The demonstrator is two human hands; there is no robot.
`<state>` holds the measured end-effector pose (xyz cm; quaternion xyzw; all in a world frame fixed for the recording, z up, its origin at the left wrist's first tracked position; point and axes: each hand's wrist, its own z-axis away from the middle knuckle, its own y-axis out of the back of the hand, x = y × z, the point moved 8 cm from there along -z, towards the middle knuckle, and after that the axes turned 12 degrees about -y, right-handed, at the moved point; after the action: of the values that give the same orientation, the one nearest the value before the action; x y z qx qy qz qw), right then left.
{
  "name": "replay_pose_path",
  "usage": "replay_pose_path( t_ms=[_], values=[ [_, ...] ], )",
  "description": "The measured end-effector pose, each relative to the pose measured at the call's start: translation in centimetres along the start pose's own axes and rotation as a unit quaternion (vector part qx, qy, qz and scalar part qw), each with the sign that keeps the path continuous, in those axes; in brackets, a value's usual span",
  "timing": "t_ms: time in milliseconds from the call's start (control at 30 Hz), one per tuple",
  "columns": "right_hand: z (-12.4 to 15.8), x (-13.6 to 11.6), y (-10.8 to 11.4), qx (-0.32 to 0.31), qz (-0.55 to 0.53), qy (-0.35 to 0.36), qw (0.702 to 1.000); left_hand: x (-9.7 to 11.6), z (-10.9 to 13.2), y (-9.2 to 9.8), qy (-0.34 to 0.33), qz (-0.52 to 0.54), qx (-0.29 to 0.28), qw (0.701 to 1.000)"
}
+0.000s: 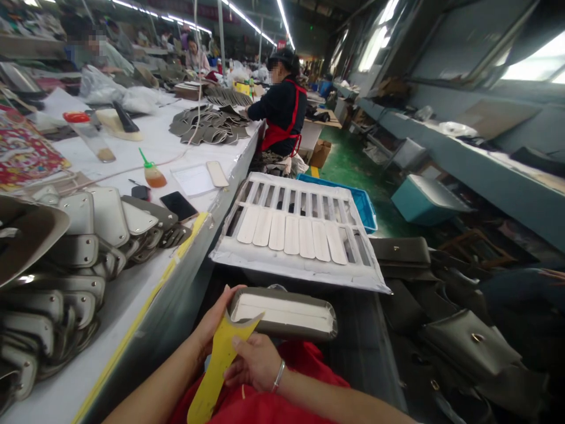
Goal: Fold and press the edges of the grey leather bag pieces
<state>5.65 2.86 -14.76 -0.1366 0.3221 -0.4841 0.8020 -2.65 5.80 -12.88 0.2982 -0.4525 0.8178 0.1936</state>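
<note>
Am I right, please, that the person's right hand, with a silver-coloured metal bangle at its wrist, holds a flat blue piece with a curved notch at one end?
Not quite: the flat piece with a curved notch is yellow, not blue, as the head view shows. The person's right hand, with the silver-coloured metal bangle at its wrist, does hold it.

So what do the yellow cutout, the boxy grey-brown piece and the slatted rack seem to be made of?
Yellow cutout: probably stiff card or plastic, fairly matte, as it looks thin and flat with clean edges.
Boxy grey-brown piece: leather-like outside, smooth and dull; real or imitation cannot be told. Its white face looks papery or fabric-like.
Slatted rack: seemingly wrapped in white film or tape, given the wrinkles; its core is hidden.
</note>
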Motion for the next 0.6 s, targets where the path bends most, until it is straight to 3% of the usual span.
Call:
replay_pose_path(
  t_ms=[200,400,600],
  values=[
    [0.3,-1.0,0.2,-0.016,0.002,-0.025,1.000,-0.3,-1.2,0.6,0.009,-0.045,0.072,0.996],
    [-0.2,-1.1,0.9,-0.021,0.017,-0.059,0.998,-0.5,-2.1,0.5,0.011,-0.076,0.061,0.995],
    [-1.0,-0.6,2.0,-0.009,0.026,-0.039,0.999,0.4,-2.5,0.2,-0.030,-0.170,0.040,0.984]
  ],
)
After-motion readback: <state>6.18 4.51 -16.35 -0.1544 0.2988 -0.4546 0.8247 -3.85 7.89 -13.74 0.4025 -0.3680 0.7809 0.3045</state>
